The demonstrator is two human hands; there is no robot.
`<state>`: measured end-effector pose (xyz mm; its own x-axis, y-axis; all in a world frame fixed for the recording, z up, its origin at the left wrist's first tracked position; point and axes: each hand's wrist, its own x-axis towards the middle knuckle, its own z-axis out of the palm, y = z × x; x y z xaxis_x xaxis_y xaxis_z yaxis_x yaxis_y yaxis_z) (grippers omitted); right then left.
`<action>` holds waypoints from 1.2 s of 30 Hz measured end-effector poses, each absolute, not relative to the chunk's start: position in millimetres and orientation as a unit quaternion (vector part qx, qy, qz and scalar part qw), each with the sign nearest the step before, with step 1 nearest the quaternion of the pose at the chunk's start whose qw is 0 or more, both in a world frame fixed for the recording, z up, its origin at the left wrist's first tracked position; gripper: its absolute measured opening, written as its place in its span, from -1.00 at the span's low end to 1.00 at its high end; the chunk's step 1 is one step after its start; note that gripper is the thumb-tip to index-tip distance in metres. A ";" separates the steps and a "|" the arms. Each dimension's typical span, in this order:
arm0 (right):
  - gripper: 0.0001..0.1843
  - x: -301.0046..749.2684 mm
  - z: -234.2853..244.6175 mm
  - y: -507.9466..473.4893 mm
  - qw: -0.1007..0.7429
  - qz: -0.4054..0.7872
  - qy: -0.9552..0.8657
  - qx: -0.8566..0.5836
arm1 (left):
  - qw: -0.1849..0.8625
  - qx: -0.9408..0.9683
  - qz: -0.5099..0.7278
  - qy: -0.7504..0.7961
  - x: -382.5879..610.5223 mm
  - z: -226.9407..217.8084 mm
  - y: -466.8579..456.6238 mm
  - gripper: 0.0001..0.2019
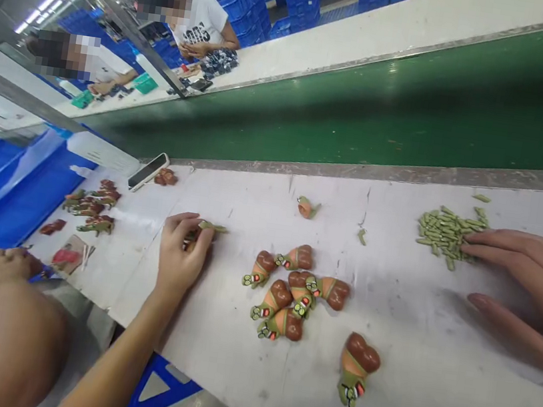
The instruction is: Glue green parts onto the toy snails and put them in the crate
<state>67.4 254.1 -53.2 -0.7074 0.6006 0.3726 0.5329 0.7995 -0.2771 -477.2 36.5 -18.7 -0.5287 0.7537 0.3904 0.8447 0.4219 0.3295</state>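
My left hand (179, 254) is closed around a small toy figure, mostly hidden by the fingers; a green tip (214, 226) sticks out past them. My right hand (537, 288) is open, fingers stretched, with its fingertips at the edge of a pile of small green plastic pieces (444, 233). Between the hands lies a cluster of green, orange and brown toy figures (283, 299). One more figure (356, 370) rests apart, nearer to me. Farther back are a small green-and-orange part (307, 207) and a loose green piece (362, 236).
A co-worker's arm (12, 322) is close on my left. Beyond it are brown and green figures (94, 205), a phone (148, 171) and blue bins (10, 194). A green conveyor belt (364, 115) runs behind the white table (426, 400); two people sit across it.
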 end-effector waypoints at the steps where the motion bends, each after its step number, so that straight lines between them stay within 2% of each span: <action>1: -0.42 66.6 -50.5 253.5 0.224 0.072 -0.928 -0.289 | 0.080 -0.498 -0.258 -0.824 -454.3 -20.0 32.9 -0.85; 7: -0.50 65.6 -41.5 252.1 0.251 0.062 -0.932 -0.255 | 0.038 -0.555 -0.304 -0.773 -346.1 -20.7 31.8 -0.89; 15: -0.58 67.4 -42.5 255.7 0.281 0.094 -0.916 -0.270 | 0.002 -0.573 -0.353 -0.740 -268.6 -24.9 53.6 -0.96; 21: -0.70 56.8 -6.8 234.8 0.270 0.095 -0.920 -0.267 | -0.043 -0.554 -0.373 -0.743 -234.0 -30.5 47.4 -0.77; 24: -0.71 39.9 18.1 207.0 0.222 0.151 -0.924 -0.271 | -0.055 -0.541 -0.374 -0.751 -225.4 -30.9 47.3 -0.71; 28: -0.57 9.2 31.0 174.2 0.064 0.276 -0.882 -0.378 | -0.053 -0.532 -0.375 -0.758 -224.7 -20.7 48.0 -0.69; 31: -0.73 -9.2 28.7 166.7 0.010 0.312 -0.854 -0.416 | -0.027 -0.535 -0.378 -0.755 -225.2 -5.5 41.0 -0.73; 36: -0.95 -17.8 28.7 170.0 0.011 0.338 -0.838 -0.428 | -0.002 -0.647 -0.314 -0.695 -206.1 16.3 28.9 -0.57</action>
<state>-17.8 170.0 28.7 -0.6331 0.7255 -0.2700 0.7101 0.4055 -0.5756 -206.1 28.9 16.3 -0.1622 0.9004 0.4037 0.8984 -0.0346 0.4379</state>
